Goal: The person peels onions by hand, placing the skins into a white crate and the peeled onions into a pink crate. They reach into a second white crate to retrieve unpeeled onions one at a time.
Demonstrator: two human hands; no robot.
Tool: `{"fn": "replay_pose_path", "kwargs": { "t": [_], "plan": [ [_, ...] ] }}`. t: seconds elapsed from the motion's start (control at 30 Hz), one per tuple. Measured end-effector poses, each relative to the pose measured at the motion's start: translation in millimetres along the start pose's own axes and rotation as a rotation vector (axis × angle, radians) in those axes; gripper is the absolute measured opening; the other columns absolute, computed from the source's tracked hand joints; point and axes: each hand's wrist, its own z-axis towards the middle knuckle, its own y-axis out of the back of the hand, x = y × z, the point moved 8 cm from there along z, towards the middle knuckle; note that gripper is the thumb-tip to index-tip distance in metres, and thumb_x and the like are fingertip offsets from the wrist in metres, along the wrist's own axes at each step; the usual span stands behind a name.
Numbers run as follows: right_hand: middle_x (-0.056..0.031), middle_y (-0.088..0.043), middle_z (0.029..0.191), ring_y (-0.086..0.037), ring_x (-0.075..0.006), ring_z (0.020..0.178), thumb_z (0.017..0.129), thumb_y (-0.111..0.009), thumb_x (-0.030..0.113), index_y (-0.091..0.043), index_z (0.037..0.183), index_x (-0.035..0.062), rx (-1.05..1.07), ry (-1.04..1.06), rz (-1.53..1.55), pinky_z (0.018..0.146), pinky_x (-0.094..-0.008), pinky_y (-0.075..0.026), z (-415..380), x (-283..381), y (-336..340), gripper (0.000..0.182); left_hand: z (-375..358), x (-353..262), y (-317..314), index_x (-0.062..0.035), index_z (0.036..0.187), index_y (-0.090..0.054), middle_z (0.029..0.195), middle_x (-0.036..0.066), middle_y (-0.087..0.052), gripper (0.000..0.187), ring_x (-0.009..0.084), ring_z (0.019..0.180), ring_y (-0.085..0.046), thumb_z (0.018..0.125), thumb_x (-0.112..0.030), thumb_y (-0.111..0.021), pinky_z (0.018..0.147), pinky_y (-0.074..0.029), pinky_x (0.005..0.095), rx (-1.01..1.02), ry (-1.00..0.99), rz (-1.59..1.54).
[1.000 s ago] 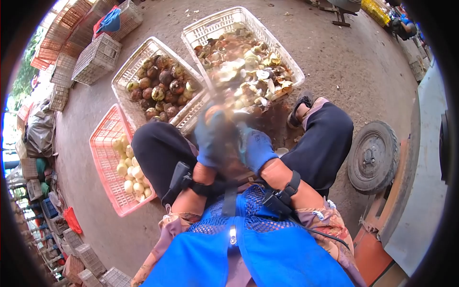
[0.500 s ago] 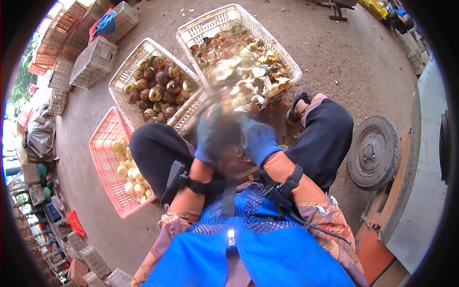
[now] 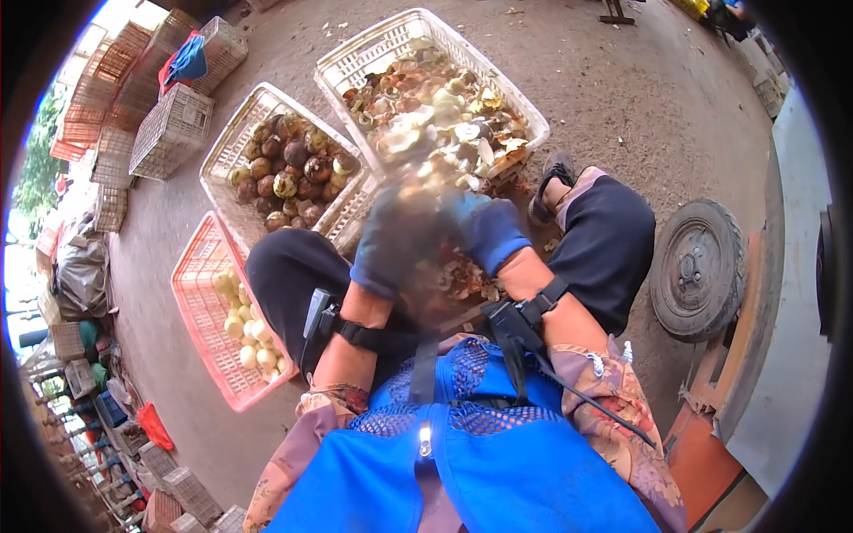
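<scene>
My left hand [image 3: 380, 244], in a blue glove, is held in front of my lap between my knees. Close beside it on the right is my right hand [image 3: 487, 229], gloved in blue too. A blurred patch in the middle of the view smears the fingers of both, so anything between them cannot be made out. Just beyond the hands stands a white crate of peelings [image 3: 444, 115], brown and pale scraps. To its left, another white crate holds round brown produce [image 3: 300, 164], some partly greenish. Pale, peeled-looking round pieces [image 3: 251, 330] lie in a pink crate [image 3: 195, 293] beside my left knee.
Stacked crates [image 3: 171, 131] line the left side, one topped with a blue cloth [image 3: 187, 59]. A small wheel with a tyre [image 3: 697, 269] is at the right, near a grey metal panel [image 3: 791, 293]. Scraps [image 3: 466, 275] lie on the ground between my legs.
Both hands have shifted slightly, the right one a little up and to the right with its wrist turned. The crates appear slightly shifted in view as the camera moved.
</scene>
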Motion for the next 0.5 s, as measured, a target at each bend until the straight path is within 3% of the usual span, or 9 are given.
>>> {"fn": "replay_pose_path", "kwargs": {
  "t": [0.07,0.1,0.2,0.23,0.27,0.33,0.37,0.47,0.5],
  "plan": [
    [-0.0156,-0.07,0.092,-0.07,-0.0322,0.089,0.084,-0.059,0.029,-0.06,0.105,0.0113,0.044,-0.272,0.023,0.074,-0.0433,-0.055,12,-14,-6,0.027,9,-9,-7,-0.0039,0.118,-0.06,0.116,0.012,-0.065,0.038,0.0275,0.107,-0.061,0.093,-0.033,-0.062,0.099,-0.047,0.0401,-0.103,0.047,0.08],
    [-0.0168,-0.069,0.098,-0.068,-0.0336,0.095,0.083,-0.06,0.027,-0.063,0.104,0.0092,0.168,-0.423,0.161,0.079,-0.0417,-0.054,17,-26,-10,0.028,13,-12,-10,-0.003,0.12,-0.059,0.118,0.013,-0.064,0.04,0.0282,0.109,-0.06,0.093,-0.033,-0.062,0.1,-0.046,0.0405,-0.139,0.047,0.131],
    [-0.0169,-0.069,0.1,-0.068,-0.0348,0.094,0.085,-0.059,0.028,-0.066,0.1,0.0049,0.151,-0.313,0.136,0.078,-0.0404,-0.054,34,-34,-14,0.028,24,-24,-15,-0.0003,0.124,-0.056,0.123,0.015,-0.062,0.045,0.0303,0.114,-0.057,0.093,-0.032,-0.062,0.104,-0.043,0.0419,-0.125,0.073,0.164],
    [-0.016,-0.07,0.097,-0.068,-0.0332,0.087,0.086,-0.059,0.028,-0.069,0.092,0.0035,-0.015,-0.083,0.063,0.075,-0.0392,-0.054,43,-43,-29,0.027,29,-30,-15,0.0006,0.126,-0.055,0.125,0.016,-0.061,0.047,0.031,0.116,-0.057,0.092,-0.032,-0.062,0.106,-0.042,0.0424,-0.091,0.098,0.155],
    [-0.016,-0.07,0.097,-0.068,-0.0332,0.087,0.086,-0.059,0.028,-0.069,0.092,0.0035,-0.019,-0.078,0.063,0.075,-0.0392,-0.054,46,-44,-26,0.027,32,-34,-15,0.0015,0.127,-0.054,0.127,0.017,-0.06,0.049,0.0317,0.118,-0.056,0.092,-0.032,-0.062,0.107,-0.041,0.0428,-0.057,0.125,0.158],
    [-0.0125,-0.069,0.093,-0.068,-0.0309,0.081,0.083,-0.062,0.029,-0.07,0.091,0.0069,-0.034,-0.693,1.187,0.071,-0.039,-0.053,33,-83,-47,0.025,36,-31,-17,0.0033,0.13,-0.052,0.13,0.019,-0.058,0.053,0.0331,0.121,-0.054,0.092,-0.032,-0.062,0.11,-0.039,0.0437,-0.012,0.161,0.173],
    [-0.0125,-0.069,0.093,-0.068,-0.0309,0.081,0.083,-0.062,0.029,-0.07,0.091,0.0069,-0.034,-0.694,1.187,0.071,-0.039,-0.053,30,-92,-54,0.025,35,-14,-15,0.0033,0.13,-0.052,0.13,0.019,-0.058,0.053,0.0331,0.121,-0.054,0.092,-0.032,-0.062,0.11,-0.039,0.0437,-0.012,0.162,0.172],
    [-0.0083,-0.067,0.099,-0.064,-0.0281,0.091,0.073,-0.073,0.036,-0.071,0.09,0.0148,-0.165,0.037,1.351,0.077,-0.0362,-0.051,39,-76,-34,0.027,36,17,1,0.0026,0.136,-0.048,0.135,0.02,-0.054,0.058,0.0351,0.125,-0.05,0.088,-0.026,-0.064,0.115,-0.032,0.0444,-0.104,0.183,0.019],
    [-0.0089,-0.066,0.107,-0.063,-0.0282,0.096,0.07,-0.076,0.031,-0.068,0.098,0.0135,-0.074,-0.246,1.36,0.082,-0.0362,-0.05,31,-86,-56,0.033,36,13,0,0.0027,0.137,-0.047,0.131,0.019,-0.057,0.058,0.0323,0.121,-0.054,0.087,-0.02,-0.064,0.112,-0.035,0.0421,-0.042,0.159,0.176]
  ]
}}
